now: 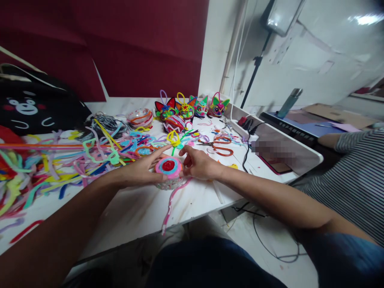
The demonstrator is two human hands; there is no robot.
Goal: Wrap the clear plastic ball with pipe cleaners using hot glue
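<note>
Left hand (144, 168): open, fingers stretched flat against the left side of the round piece.
Right hand (199, 164): fingers loosely curled at its right rim; whether they pinch it cannot be told.
Round piece (168, 166): on the worktop (135, 212) near the front edge, between both hands.
Done: the top is coiled red, blue and pink.
Left: the clear side looks bare, and a pink tail (169, 204) trails loose.
Behind: finished animal faces (186, 109), scissors (220, 146).

Fuzzy pipe cleaners (99, 148), glossy tabletop (135, 208)
</note>
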